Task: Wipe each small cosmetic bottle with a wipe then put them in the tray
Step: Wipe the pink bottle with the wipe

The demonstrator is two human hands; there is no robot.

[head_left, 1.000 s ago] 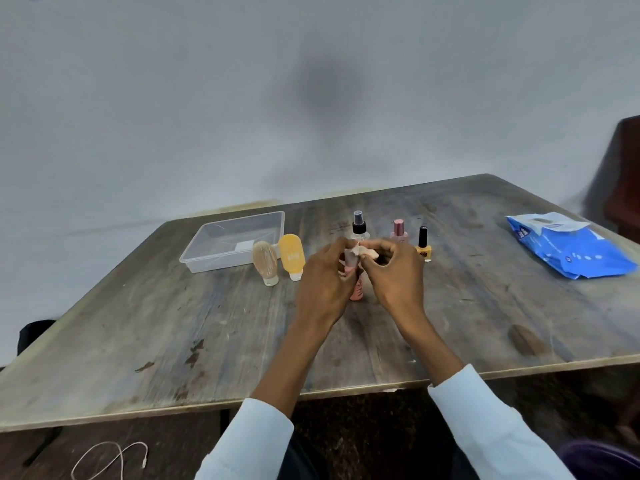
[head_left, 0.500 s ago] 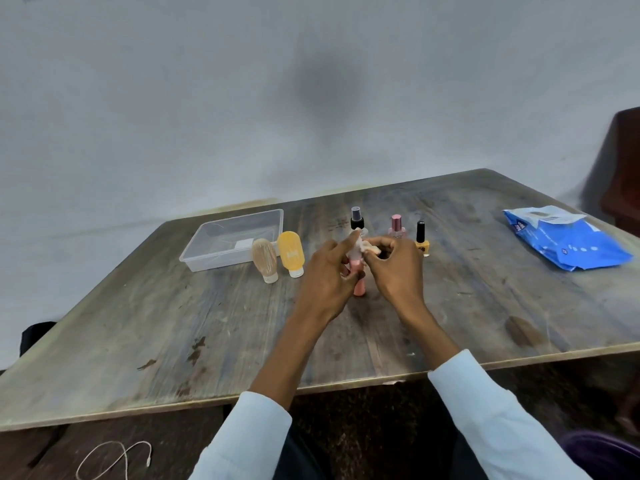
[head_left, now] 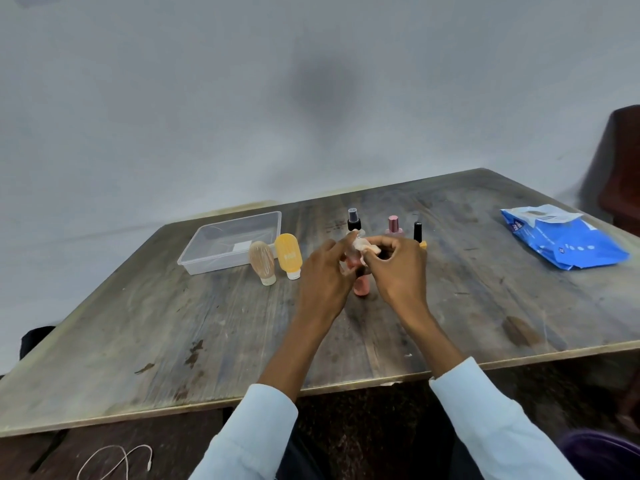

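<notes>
Right now both hands meet over the middle of the wooden surface (head_left: 145, 323). The left hand (head_left: 323, 271) is curled around a slim pink bottle (head_left: 362, 285), fingers wrapped on its upper part, index finger lifted. The bottle stands upright, long axis vertical, top hidden by the hands, base near the boards; whether it touches them I cannot tell. The right hand (head_left: 398, 268) pinches a small crumpled wipe (head_left: 365, 247) between thumb and fingertips, pressed against the top of the bottle.

Behind the hands, toward the centre of the frame, three small bottles stand upright in a row: a black-capped spray bottle (head_left: 354, 221), a pink-capped bottle (head_left: 393, 225), and a black-capped yellow bottle (head_left: 418, 233), partly hidden by the right hand. Left of the hands, a beige tube (head_left: 262, 263) and an orange tube (head_left: 288, 256) stand cap-down, just beside each other. Behind them sits the clear plastic tray (head_left: 194, 261). At the right edge of the frame lies a blue wipes pack (head_left: 568, 242).
</notes>
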